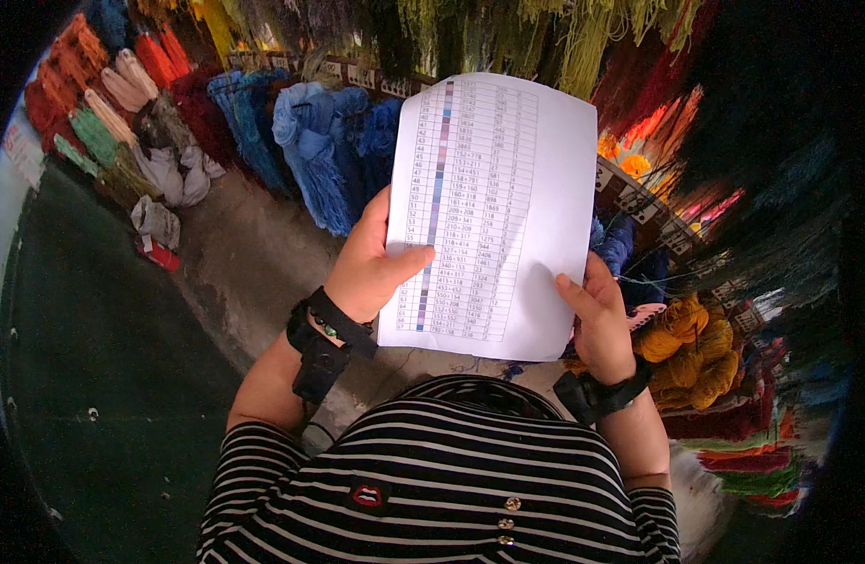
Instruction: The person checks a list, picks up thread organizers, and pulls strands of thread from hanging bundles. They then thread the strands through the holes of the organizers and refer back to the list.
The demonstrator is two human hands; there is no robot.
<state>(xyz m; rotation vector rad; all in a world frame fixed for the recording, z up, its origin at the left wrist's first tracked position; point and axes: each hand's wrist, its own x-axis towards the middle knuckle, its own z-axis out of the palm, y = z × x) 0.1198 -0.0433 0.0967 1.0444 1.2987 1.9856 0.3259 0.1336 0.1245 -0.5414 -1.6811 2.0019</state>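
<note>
A white paper sheet (554,226) printed with a table of rows and a narrow strip of colour swatches is held up in front of me. My left hand (381,263) grips its left edge, thumb lying on the front near the swatch strip. At the lower right edge my right hand (597,310) pinches the paper, thumb on the front and fingers behind. The fingers behind the sheet are mostly hidden. Both wrists carry black straps; the left one has a small black device (321,369).
Light blue yarn hanks (315,141) hang beyond the paper's left side. Olive-green hanks (545,38) hang at the top, and mustard yarn bundles (691,343) sit at the right. Bundles of red, pink and green yarn (99,136) lie upper left, beside a dark green surface (113,348).
</note>
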